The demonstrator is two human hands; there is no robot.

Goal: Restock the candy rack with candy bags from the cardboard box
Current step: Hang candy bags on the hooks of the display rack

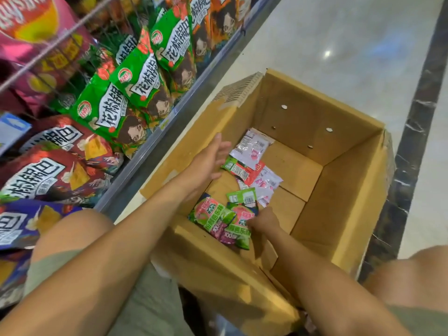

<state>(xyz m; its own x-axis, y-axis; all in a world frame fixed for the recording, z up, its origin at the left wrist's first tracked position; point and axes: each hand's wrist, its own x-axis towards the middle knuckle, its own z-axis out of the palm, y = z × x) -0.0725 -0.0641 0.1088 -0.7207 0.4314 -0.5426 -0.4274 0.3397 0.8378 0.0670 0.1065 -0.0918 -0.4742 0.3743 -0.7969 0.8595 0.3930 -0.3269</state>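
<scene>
Left hand (208, 163), right hand (263, 220), between box walls (358, 190)

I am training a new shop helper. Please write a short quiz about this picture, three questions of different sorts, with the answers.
1. True or false: the cardboard box is filled to the top with candy bags.
2. Choose one. The left hand is: A) open over the box and holding nothing; B) gripping a red bag on the shelf; C) folding a box flap.
3. Short answer: what two colours does the candy bag at the right hand mainly show?

Key
1. False: only a few bags lie on its bottom.
2. A
3. Green and pink.
</scene>
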